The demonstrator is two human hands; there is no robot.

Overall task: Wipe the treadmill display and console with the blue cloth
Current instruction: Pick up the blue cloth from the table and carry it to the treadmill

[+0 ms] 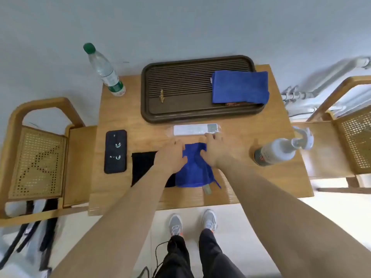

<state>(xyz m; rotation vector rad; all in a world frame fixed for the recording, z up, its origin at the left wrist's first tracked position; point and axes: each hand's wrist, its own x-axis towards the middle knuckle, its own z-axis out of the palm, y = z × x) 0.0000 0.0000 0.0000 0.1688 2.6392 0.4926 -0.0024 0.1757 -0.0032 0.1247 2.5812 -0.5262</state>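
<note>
While gathering the blue cloth (193, 167) at frame centre, left hand (172, 155) and right hand (212, 151) pinching its folds; next, lift clear.

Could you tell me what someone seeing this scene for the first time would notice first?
Both hands, the left hand and the right hand, press on a crumpled blue cloth near the front middle of the wooden table. A second, folded blue cloth lies on the right end of the dark slatted tray behind. A green-capped water bottle stands at the far left corner, a spray bottle at right.
</note>
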